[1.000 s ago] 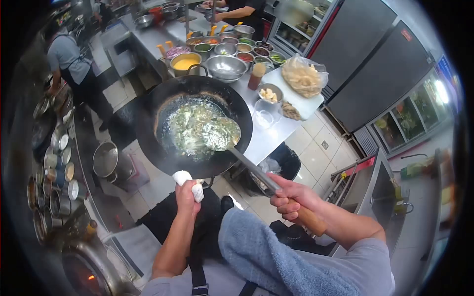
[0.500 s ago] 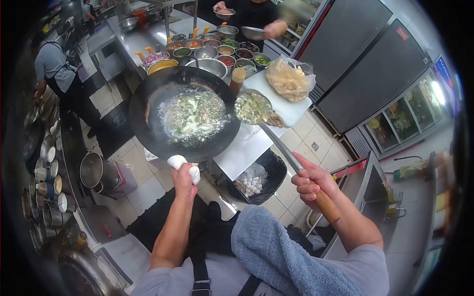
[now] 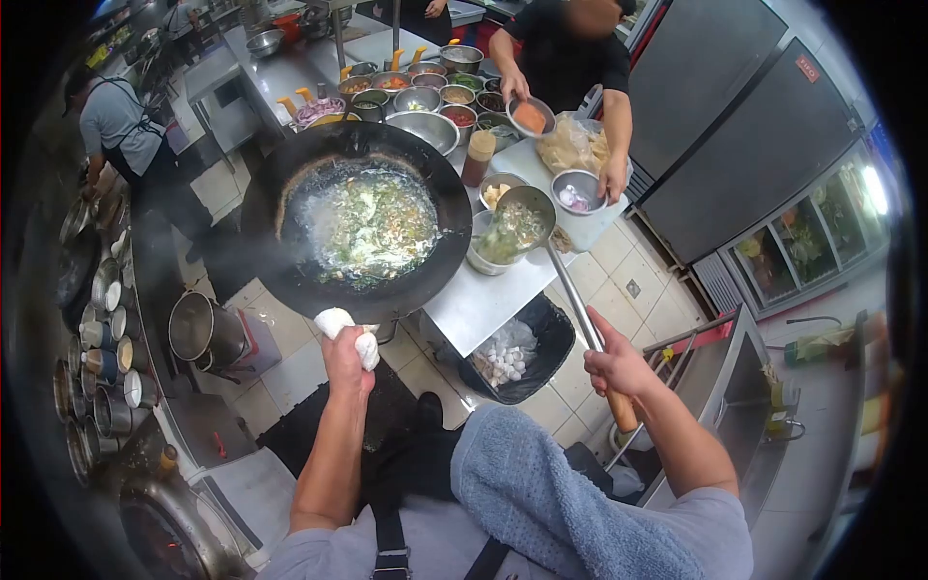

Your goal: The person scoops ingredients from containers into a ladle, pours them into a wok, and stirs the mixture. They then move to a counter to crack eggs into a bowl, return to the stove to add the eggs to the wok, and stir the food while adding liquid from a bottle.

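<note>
My left hand (image 3: 348,362) is closed around a folded white cloth (image 3: 334,321) at the handle of a large black wok (image 3: 266,208). Steaming soup (image 3: 372,232) with greens and pale strands lies in the wok. In my right hand (image 3: 619,360) is the wooden-ended handle of a long metal ladle (image 3: 572,290). Its bowl, filled with the same soup, tilts over a pale container (image 3: 491,259) on the white counter. Soup appears to run from the ladle's edge into that container. A small bowl of yellowish chunks (image 3: 500,186) stands just behind.
A co-worker in black (image 3: 570,58) holds a bowl of orange food (image 3: 530,118) and another with onion pieces (image 3: 578,191). Several ingredient bowls (image 3: 418,100) crowd the counter by a sauce bottle (image 3: 478,158). A bin (image 3: 541,372) stands below. Another person (image 3: 121,121) works at left.
The ladle has moved right and tipped over the pale container, my right hand shifting with it. The co-worker has leaned in, bringing two bowls over the cutting board. My left hand stays at the wok.
</note>
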{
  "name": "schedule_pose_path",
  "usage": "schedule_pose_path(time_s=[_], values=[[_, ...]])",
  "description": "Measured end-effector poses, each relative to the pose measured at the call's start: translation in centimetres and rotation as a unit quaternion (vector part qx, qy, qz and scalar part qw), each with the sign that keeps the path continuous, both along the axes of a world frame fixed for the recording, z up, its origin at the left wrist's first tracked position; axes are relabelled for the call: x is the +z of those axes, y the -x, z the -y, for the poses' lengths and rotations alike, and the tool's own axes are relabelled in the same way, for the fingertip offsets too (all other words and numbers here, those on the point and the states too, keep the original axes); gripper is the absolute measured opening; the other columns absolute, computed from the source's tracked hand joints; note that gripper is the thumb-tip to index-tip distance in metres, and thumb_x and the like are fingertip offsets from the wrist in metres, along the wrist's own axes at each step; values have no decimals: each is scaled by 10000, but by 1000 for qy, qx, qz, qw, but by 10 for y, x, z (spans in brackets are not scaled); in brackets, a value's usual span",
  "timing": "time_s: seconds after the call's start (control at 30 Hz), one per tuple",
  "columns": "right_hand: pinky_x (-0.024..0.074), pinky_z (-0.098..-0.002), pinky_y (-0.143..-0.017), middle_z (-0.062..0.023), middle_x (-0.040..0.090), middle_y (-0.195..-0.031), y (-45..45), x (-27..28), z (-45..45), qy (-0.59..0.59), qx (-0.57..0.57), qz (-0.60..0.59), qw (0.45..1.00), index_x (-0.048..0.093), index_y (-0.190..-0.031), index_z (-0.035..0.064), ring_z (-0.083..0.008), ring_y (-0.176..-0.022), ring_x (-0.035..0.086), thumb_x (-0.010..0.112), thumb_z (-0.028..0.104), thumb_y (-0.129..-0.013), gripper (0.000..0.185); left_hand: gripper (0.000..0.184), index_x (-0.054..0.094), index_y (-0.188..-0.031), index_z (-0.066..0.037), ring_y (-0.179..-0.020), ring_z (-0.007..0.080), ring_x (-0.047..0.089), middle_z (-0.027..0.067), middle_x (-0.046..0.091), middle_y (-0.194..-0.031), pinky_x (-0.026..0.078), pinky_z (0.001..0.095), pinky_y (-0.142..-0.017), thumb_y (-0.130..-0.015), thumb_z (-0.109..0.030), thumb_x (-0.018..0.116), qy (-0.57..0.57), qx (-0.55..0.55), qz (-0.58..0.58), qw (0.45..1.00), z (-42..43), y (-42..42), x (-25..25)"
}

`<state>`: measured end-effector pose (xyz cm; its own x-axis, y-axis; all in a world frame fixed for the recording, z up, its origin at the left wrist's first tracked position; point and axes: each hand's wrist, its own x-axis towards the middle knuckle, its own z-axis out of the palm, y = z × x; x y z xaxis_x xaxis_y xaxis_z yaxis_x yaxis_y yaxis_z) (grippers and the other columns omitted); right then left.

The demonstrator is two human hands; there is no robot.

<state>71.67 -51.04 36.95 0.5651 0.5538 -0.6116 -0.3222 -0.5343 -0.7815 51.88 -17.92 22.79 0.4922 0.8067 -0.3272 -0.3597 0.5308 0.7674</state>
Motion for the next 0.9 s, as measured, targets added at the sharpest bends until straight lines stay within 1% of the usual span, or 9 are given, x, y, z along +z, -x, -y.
schedule_pose_path(time_s=[0.13, 0.23, 0.33, 0.43, 0.73, 0.8, 0.83, 0.87, 0.9], values=[[431, -304, -433, -12, 475, -658, 14, 9, 8, 71, 37, 101, 992, 110, -1546, 222, -111, -446, 461, 485, 4, -868, 804, 230, 517, -990, -30, -666, 174, 594, 62, 569, -784, 485, 292, -590, -764, -50, 557, -6, -2, -19, 1000, -4, 14, 5], [518, -355, -609, -144, 624, -833, 24, 18, 14, 148, 72, 168, 972, 160, -1538, 198, -234, -619, 622, 525, 34, -852, 794, 232, 519, -975, -31, -632, 176, 595, 66, 573, -750, 480, 297, -562, -751, -59, 571, -16, -8, -26, 1000, -12, 28, -2], [482, -391, -890, -270, 613, -1151, 29, 18, 22, 157, 119, 260, 945, 174, -1533, 191, -380, -994, 636, 546, 49, -846, 794, 231, 518, -971, -31, -632, 181, 594, 66, 571, -752, 479, 299, -558, -749, -62, 573, -15, 12, -35, 999, -13, 35, -5], [357, -386, -1053, -295, 476, -1357, 36, 26, 23, 162, 104, 248, 950, 183, -1529, 186, -423, -1268, 464, 564, 58, -841, 797, 239, 516, -973, -30, -633, 185, 593, 65, 566, -750, 481, 302, -558, -743, -62, 572, -15, 21, -33, 999, -15, 41, -9], [390, -399, -1032, -279, 465, -1380, 56, 66, 20, 107, 101, 375, 915, 214, -1522, 182, -413, -1244, 496, 552, 27, -847, 771, 247, 519, -975, -23, -597, 177, 588, 69, 576, -732, 474, 291, -534, -738, -64, 575, -9, 18, -58, 998, -20, 55, -11], [454, -435, -948, -304, 556, -1256, 67, 78, -1, 218, -17, 172, 960, 172, -1533, 210, -426, -1114, 586, 545, 11, -849, 804, 253, 515, -979, -23, -589, 176, 588, 71, 577, -729, 472, 289, -524, -738, -65, 576, -11, 24, -62, 998, -20, 55, -12], [496, -471, -847, -308, 639, -1064, 68, 55, 1, 193, -4, 194, 962, 130, -1538, 253, -437, -943, 647, 528, 2, -854, 831, 253, 513, -980, -24, -588, 177, 589, 72, 577, -730, 472, 287, -519, -739, -63, 575, -9, 22, -59, 998, -20, 56, -16], [504, -477, -807, -291, 666, -941, 64, -6, 19, 92, 68, 423, 899, 113, -1535, 278, -443, -881, 654, 515, 8, -858, 832, 253, 510, -981, -26, -586, 177, 591, 72, 577, -731, 472, 286, -514, -740, -61, 574, -8, 17, -57, 998, -20, 56, -19], [499, -474, -818, -296, 653, -999, 55, -37, 18, 128, 79, 391, 908, 112, -1535, 280, -443, -910, 648, 516, 13, -858, 833, 253, 510, -981, -26, -586, 177, 591, 72, 577, -731, 472, 286, -514, -740, -61, 574, -5, 17, -59, 998, -17, 55, -23]])
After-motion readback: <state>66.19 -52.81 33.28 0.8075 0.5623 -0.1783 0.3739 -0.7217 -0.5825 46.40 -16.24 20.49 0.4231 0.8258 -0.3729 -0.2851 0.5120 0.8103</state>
